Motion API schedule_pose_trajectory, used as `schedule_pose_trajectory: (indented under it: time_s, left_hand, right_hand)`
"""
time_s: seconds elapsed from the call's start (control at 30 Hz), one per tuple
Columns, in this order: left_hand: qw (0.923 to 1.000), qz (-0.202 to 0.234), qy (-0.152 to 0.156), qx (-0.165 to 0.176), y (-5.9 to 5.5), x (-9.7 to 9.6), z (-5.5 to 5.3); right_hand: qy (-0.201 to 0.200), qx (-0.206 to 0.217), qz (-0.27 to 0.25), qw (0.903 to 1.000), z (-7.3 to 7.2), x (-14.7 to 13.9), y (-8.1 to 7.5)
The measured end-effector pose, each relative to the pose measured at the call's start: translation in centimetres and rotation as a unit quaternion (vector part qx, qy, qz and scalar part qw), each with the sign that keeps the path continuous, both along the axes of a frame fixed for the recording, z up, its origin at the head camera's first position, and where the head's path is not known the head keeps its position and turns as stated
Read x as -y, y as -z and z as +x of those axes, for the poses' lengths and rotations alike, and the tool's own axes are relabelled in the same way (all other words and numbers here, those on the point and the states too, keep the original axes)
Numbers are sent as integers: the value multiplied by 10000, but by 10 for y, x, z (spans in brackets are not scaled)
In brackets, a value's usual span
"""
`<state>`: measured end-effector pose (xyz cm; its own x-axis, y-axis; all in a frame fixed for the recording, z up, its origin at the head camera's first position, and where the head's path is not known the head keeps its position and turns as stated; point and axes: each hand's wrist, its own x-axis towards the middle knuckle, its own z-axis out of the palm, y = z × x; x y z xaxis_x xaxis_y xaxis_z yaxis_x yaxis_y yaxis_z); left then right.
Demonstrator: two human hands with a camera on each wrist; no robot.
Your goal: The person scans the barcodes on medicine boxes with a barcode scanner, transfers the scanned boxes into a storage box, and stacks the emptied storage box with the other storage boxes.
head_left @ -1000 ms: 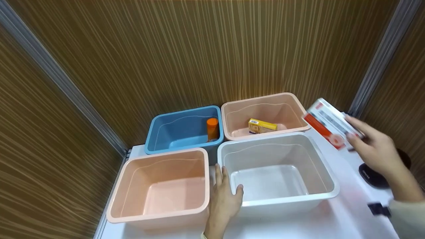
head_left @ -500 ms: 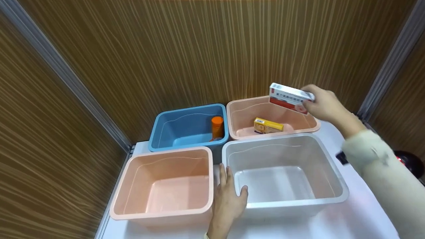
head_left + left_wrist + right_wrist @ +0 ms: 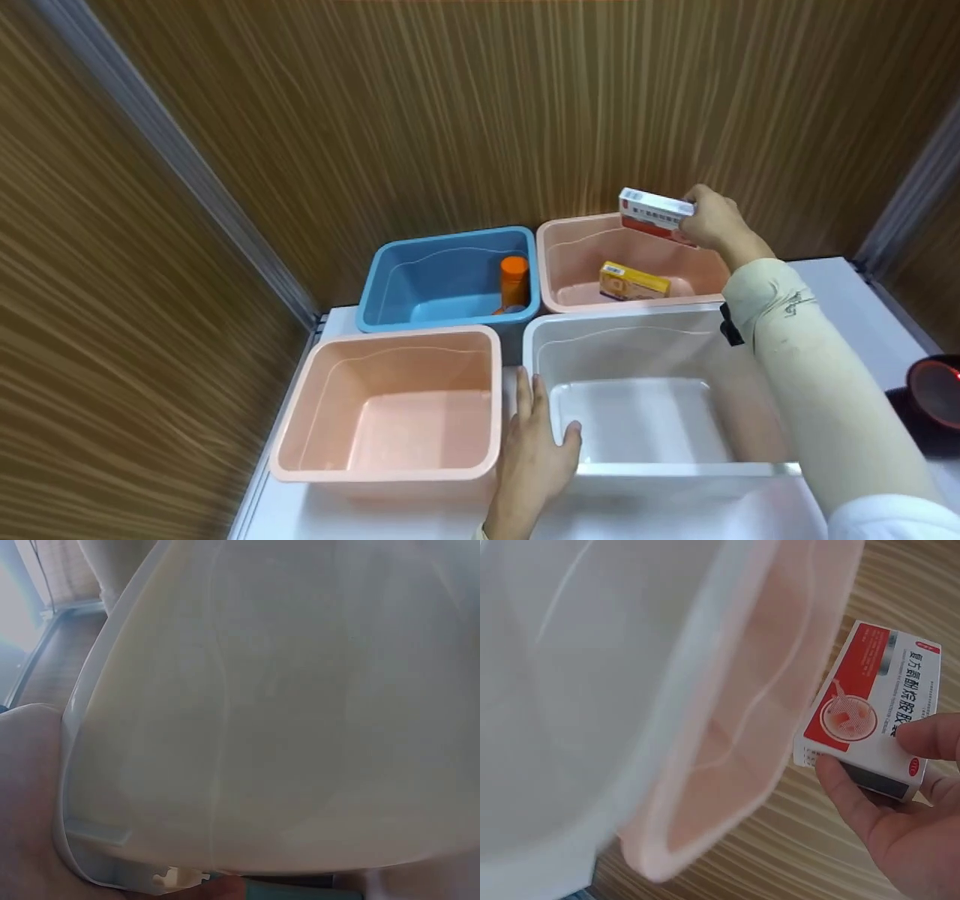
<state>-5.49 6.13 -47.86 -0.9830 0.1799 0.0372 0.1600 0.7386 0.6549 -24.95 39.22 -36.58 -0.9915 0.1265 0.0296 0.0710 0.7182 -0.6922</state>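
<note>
My right hand [image 3: 718, 223] grips a white and red medicine box [image 3: 651, 213] by its right end, over the back right peach bin [image 3: 574, 251]. In the right wrist view, thumb and fingers pinch the medicine box [image 3: 889, 690] beside the bin's rim, its printed face showing. Inside that bin lies a yellow box [image 3: 634, 283], tilted on the floor. My left hand [image 3: 536, 457] rests against the left rim of the white bin [image 3: 630, 345], fingers straight and thumb spread over the rim. The white bin wall [image 3: 300, 705] fills most of the left wrist view.
A blue bin [image 3: 420, 281] at the back left holds an orange-capped bottle [image 3: 514, 279]. Another peach bin [image 3: 420, 367] stands front left. A black round device [image 3: 930, 412] sits at the right edge. Wood-patterned panels [image 3: 450, 112] enclose the white table [image 3: 847, 289].
The right hand has carried the medicine box leftward from right of the bins to above the back right peach bin, then lowered slightly. The left hand has stayed at the white bin's rim.
</note>
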Motion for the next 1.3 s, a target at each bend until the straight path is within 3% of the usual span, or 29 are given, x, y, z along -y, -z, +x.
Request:
schedule_pose_trajectory:
  time_s: [0.3,0.73,0.9,1.1,1.3]
  left_hand:
    - [9993,-205,44,314,-4,-2,8]
    - [9989,-171,175,394,-4,-1,15]
    - [9996,-17,238,156,-3,0,16]
    - [9997,52,249,30,-1,1,17]
    - [9995,46,278,-122,0,2,18]
  right_hand:
    - [285,370,-246,9986,2,-8,26]
    - [862,548,-354,9941,24,-27,38]
    - [683,411,-198,9966,33,-26,30]
    - [201,67,89,9997,48,-16,12]
    - [-262,-380,264,9986,80,6,-13]
